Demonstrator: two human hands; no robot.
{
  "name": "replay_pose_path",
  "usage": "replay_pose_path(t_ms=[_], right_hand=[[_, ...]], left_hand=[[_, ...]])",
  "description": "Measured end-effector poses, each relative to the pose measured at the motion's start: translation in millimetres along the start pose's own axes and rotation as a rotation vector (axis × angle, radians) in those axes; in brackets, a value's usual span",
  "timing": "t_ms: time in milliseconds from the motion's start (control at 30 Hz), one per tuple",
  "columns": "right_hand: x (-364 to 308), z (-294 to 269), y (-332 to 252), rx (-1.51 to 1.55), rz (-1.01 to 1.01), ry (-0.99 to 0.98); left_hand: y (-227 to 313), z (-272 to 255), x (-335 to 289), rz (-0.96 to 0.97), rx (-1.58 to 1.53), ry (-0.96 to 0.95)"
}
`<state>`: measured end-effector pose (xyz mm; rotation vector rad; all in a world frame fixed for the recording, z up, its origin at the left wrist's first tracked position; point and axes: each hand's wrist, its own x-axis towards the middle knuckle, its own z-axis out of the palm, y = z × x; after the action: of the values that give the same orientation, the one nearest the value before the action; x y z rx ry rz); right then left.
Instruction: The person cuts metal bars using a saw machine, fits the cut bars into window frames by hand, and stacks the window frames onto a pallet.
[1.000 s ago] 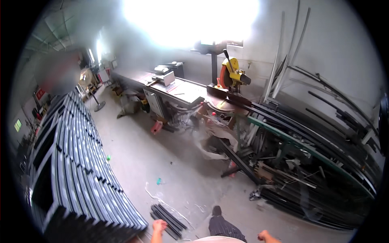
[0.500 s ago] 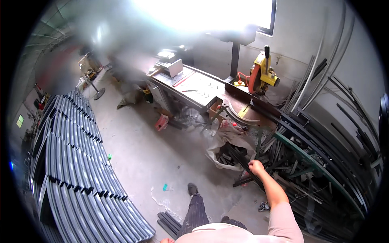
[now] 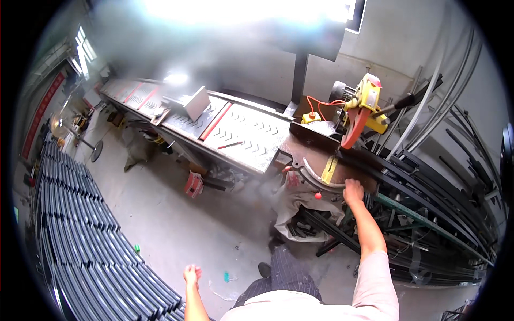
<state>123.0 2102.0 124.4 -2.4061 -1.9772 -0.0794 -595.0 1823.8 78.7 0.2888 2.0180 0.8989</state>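
My right hand (image 3: pixel 353 191) reaches forward to the front edge of the brown base (image 3: pixel 305 145) of a cut-off saw, beside its curved metal guide. Its fingers are curled, and what they hold, if anything, is hidden. Above the base stands the raised yellow saw head (image 3: pixel 367 101) with a red wheel guard and a black handle. Low on the left, my left hand (image 3: pixel 192 274) hangs over the floor, fingers loosely bent and apart, with nothing in it. A red ball knob (image 3: pixel 318 196) sits just left of my right hand.
A long metal-topped bench (image 3: pixel 251 131) runs left from the saw. Below the saw stands a sack (image 3: pixel 286 214) of dark offcuts. Long dark bars (image 3: pixel 428 187) are stacked at the right. Stacked grey metal profiles (image 3: pixel 91 235) line the left. A red box (image 3: pixel 194 183) lies under the bench.
I have moved closer to the saw and bench. My right hand has gone from over the sack up to the saw base. My left hand has come up into fuller view.
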Motion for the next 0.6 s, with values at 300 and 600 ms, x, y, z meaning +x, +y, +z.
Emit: replay_pose_path(t_ms=[300,600], right_hand=[[148.3,-6.0,-28.0,0.009,-0.056,0.472],[155.4,100.7,2.9,0.386,0.302,0.444]], left_hand=[[194.1,187.2,34.9,0.347,0.432,-0.411],[336.3,340.7,56.9,0.715,0.79,-0.702]])
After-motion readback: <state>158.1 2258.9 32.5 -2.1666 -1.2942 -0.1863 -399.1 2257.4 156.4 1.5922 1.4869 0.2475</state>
